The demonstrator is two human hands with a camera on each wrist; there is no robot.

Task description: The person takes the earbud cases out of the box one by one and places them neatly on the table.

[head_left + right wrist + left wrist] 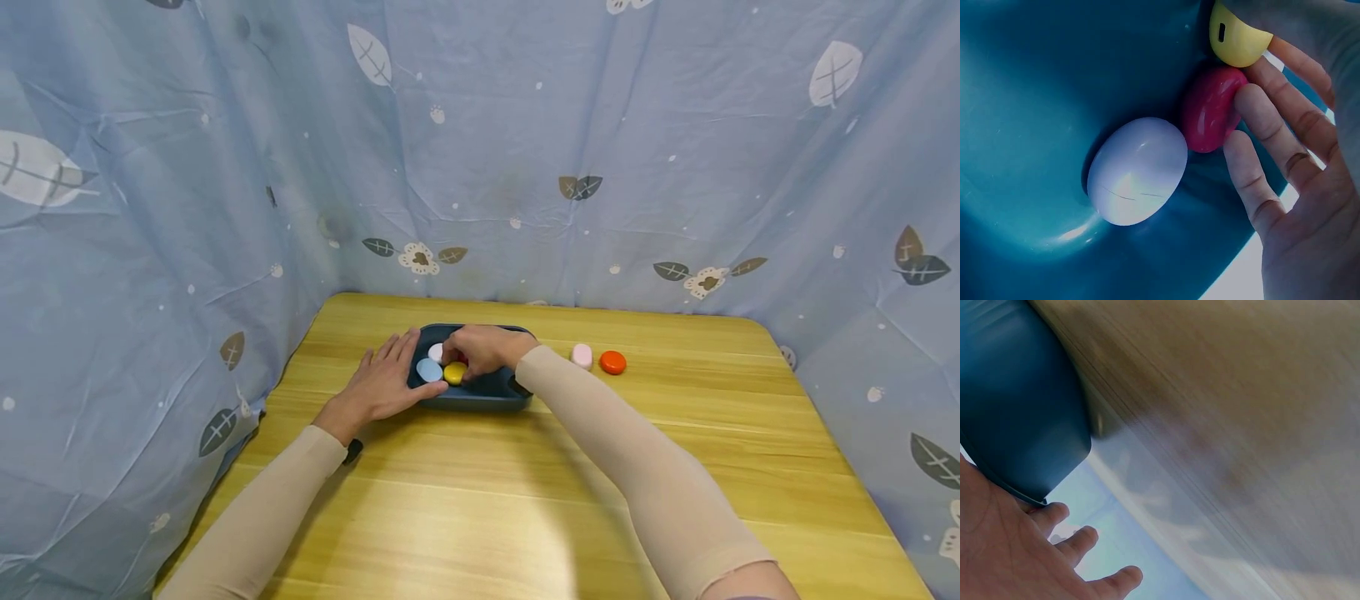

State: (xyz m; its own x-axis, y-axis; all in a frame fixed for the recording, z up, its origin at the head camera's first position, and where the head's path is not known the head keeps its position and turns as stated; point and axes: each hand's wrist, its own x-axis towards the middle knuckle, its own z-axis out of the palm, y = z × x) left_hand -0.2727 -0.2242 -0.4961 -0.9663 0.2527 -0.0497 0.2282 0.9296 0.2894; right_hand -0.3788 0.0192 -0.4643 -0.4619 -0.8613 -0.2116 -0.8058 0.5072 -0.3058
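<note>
A dark blue tray stands on the table toward its back. My left hand rests on the tray's left end, fingers spread and straight, thumb over the near rim. Inside, my right hand pinches a yellow rounded case with a small dark slot. Its other fingertips lie against a dark red rounded piece. A pale egg-shaped piece lies beside that one in the right wrist view. Near the left hand sit a light blue round piece and a white piece. The right hand hides part of the tray's inside.
On the wooden table, right of the tray, lie a pale pink rounded piece and an orange-red round piece. A blue patterned curtain hangs behind the table and along both sides.
</note>
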